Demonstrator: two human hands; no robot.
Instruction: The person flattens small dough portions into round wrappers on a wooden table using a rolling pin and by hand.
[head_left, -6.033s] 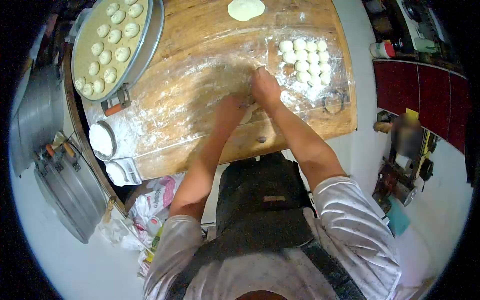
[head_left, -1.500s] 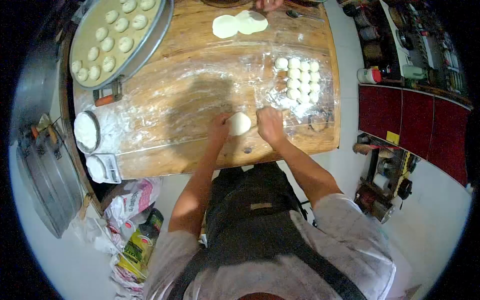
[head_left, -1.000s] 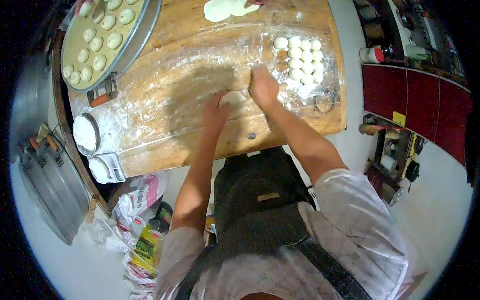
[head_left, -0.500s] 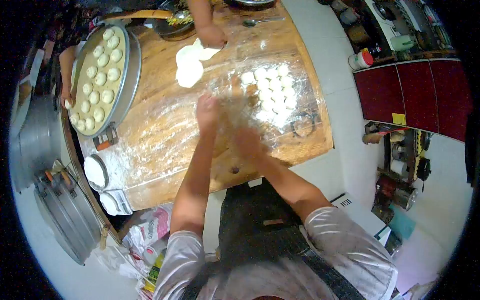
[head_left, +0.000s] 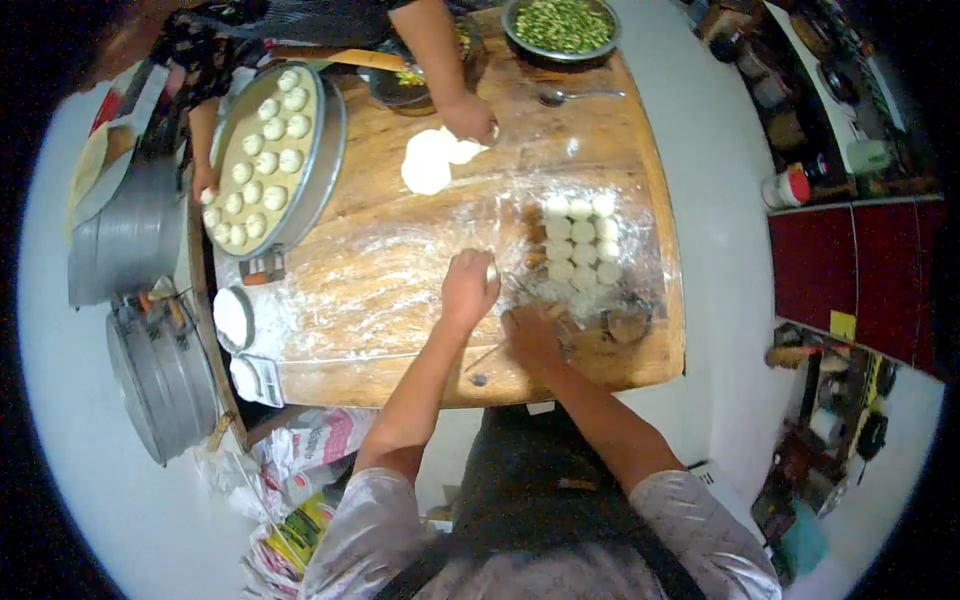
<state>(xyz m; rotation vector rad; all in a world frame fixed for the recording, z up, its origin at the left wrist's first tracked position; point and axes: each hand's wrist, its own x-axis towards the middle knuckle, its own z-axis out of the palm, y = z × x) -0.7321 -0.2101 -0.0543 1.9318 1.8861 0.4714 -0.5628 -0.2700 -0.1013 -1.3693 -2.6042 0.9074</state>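
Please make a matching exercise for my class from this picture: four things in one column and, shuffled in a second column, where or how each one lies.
Things:
1. Buns
2. Dough pieces
3. Wrappers
4. Spoon

Places:
A. In rows on the right side of the table
B. Near the bowl of chopped greens
C. Flat, by another person's hand
D. Inside the round tray

Right pairs: 1-D, 2-A, 3-C, 4-B

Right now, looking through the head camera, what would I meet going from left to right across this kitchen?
From left to right: the round metal tray of buns → the person's left hand → the block of small dough pieces → the red-lidded jar.
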